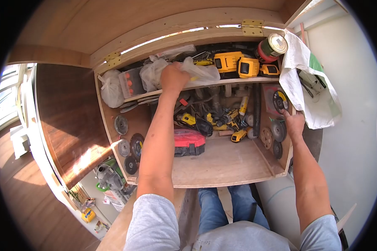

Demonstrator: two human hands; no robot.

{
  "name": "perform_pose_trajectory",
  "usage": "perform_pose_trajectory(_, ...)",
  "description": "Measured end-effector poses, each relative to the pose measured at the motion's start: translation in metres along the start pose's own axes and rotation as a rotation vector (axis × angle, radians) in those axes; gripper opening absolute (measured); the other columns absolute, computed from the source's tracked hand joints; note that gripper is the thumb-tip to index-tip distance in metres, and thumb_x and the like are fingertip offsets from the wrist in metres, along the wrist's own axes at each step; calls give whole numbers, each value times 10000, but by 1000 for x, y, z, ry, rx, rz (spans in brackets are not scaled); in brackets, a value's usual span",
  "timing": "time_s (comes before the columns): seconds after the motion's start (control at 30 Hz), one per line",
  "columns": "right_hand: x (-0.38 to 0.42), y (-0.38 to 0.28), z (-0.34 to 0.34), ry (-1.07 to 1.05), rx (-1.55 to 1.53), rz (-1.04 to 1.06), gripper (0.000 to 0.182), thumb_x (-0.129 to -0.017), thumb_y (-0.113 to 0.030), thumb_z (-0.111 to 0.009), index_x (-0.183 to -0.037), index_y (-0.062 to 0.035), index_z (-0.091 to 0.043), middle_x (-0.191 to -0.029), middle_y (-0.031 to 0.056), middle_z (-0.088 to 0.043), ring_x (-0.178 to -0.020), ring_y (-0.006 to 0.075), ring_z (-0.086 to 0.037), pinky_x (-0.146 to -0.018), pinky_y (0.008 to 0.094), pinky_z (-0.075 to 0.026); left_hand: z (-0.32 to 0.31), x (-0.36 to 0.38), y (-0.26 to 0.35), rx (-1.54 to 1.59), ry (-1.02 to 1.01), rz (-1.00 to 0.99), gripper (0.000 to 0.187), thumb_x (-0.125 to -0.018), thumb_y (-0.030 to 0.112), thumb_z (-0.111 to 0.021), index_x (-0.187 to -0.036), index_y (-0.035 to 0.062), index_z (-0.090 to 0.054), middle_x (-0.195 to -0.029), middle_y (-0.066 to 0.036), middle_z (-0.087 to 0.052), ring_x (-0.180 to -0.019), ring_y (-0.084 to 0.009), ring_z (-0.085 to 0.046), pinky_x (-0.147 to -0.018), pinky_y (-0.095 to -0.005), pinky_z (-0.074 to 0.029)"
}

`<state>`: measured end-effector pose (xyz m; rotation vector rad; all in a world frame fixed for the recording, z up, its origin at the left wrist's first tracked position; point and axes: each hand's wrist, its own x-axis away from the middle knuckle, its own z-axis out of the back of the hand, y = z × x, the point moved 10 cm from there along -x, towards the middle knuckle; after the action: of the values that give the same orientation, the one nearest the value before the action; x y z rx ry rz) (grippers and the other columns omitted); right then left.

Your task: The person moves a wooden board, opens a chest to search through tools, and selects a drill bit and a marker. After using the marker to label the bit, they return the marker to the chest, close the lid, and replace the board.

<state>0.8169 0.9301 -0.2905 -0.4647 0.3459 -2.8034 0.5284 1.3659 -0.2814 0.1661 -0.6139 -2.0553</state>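
Note:
My left hand (174,78) reaches onto the upper shelf of a wooden tool box, its fingers closed on a thin clear plastic bag (201,72). The bag's contents are hard to make out. Beside it lies another whitish plastic bag (151,73). My right hand (295,123) is at the box's right side wall, fingers closed at the lower edge of a black and yellow grinding disc (280,101). A reddish clear packet (270,97) sits behind that disc. More discs (278,130) hang below it on the inner wall.
Yellow-black battery packs (229,62) and a can (276,45) stand on the upper shelf's right. Yellow power tools (228,119) and a red-black case (188,142) fill the lower compartment. A hinged wooden lid (155,21) is raised above. A white sack (299,79) hangs at right.

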Motion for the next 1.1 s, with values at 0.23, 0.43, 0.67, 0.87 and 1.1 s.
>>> perform_pose_trajectory(0.23, -3, 6, -7, -72, -32, -40, 673, -744, -429, -794, -1218, 22, -638, -1114, 273, -675, -1059, 445, -623, -926, 456, -484, 81, 59, 4, 547, 389, 122, 223, -796, 46, -657, -991, -56, -688, -783, -116, -684, -699, -172, -635, -680, -307, -506)
perform_pose_trajectory(0.43, -1, 3, -5, -77, -25, -41, 655, -749, -432, -789, -1202, 20, -648, -1101, 275, -677, -1051, 446, -627, -924, 461, -486, 94, 129, -31, 878, 664, 262, 151, -860, -7, -604, -977, -82, -664, -802, -54, -664, -698, -105, -602, -644, -234, -494)
perform_pose_trajectory(0.67, -1, 4, -5, -62, -7, -60, 640, -755, -420, -795, -1177, 38, -652, -1086, 282, -677, -1042, 448, -627, -910, 453, -489, 62, 193, -18, 1100, 355, 545, 449, -807, -96, -575, -1251, -116, -521, -743, -44, -599, -533, -71, -481, -482, -205, -386)
perform_pose_trajectory(0.87, -2, 5, -6, -83, 21, -80, 670, -751, -441, -793, -1213, 21, -641, -1111, 279, -673, -1062, 447, -622, -924, 460, -489, 62, 201, -2, 926, 166, 464, 708, -831, -46, -651, -1452, -113, -319, -834, -65, -630, -669, -86, -570, -608, -214, -468)
perform_pose_trajectory(1.1, -2, 6, -7, -80, 3, -73, 678, -749, -447, -791, -1216, 21, -640, -1107, 279, -674, -1053, 443, -628, -925, 457, -489, 105, 149, -47, 669, 335, 297, 307, -834, -54, -578, -1131, -96, -642, -961, -110, -684, -859, -142, -632, -798, -255, -499)
